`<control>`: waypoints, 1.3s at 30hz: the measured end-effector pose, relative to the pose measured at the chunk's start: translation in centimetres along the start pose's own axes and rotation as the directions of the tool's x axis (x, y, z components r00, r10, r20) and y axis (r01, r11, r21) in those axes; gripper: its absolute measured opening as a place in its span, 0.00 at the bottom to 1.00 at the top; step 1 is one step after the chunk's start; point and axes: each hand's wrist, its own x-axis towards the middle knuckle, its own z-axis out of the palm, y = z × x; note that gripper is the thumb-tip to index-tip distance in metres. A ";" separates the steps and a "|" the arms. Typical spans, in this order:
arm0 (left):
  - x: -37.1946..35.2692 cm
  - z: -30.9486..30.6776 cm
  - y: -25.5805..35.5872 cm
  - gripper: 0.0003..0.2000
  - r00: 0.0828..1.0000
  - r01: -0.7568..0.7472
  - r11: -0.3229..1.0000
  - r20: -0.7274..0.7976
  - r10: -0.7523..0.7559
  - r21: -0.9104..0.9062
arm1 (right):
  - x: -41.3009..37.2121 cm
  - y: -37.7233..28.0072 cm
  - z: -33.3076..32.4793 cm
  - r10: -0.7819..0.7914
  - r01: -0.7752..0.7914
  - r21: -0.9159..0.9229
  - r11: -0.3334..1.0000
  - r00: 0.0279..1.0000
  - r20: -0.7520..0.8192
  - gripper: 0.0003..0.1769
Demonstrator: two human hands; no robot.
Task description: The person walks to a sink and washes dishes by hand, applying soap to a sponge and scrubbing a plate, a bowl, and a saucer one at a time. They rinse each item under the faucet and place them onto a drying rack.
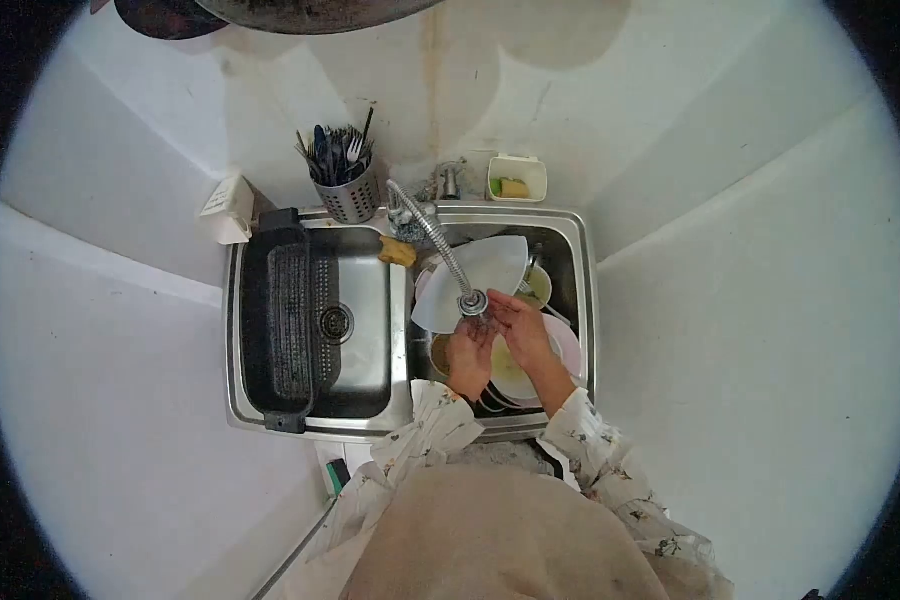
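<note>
My left hand is under the spout of the flexible metal faucet, its fingers raised and slightly curled at the water. Beside it my right hand reaches in from the right with fingers stretched toward the faucet head. Nothing shows in either hand. Both are over the right sink basin, where a large white dish leans at an angle behind them. Below the hands lie a pale bowl and a pinkish plate, partly hidden by my right forearm.
A black dish rack stands in the left basin. A yellow sponge sits on the divider. Behind the sink are a metal cutlery holder full of cutlery and a small white container with sponges. White walls flank the sink.
</note>
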 end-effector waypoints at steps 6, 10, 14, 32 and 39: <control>1.6 -3.9 0.2 0.09 0.920 -0.382 0.776 0.289 0.266 0.503 | 0.3 0.6 0.0 -0.025 0.003 -0.382 0.924 0.998 -0.054 0.12; 1.1 -3.2 0.3 0.09 0.972 -0.235 0.915 0.065 0.227 0.329 | -0.1 0.4 -0.1 -0.041 0.046 -0.339 0.939 0.999 0.023 0.06; -0.6 -0.7 1.2 0.08 0.986 -0.096 0.971 -0.112 0.122 0.218 | 0.4 -2.5 0.2 -0.030 -0.001 -0.455 0.890 0.998 -0.061 0.04; -2.9 -2.3 3.1 0.18 0.908 0.089 0.954 -0.418 0.041 0.285 | 28.9 -9.4 -3.3 -0.218 0.266 -0.821 -0.505 0.881 0.420 0.11; -3.2 -3.3 3.4 0.17 0.934 0.047 0.976 -0.357 0.032 0.211 | 36.9 -7.1 -7.9 -0.188 0.248 -0.766 -0.593 0.882 0.431 0.11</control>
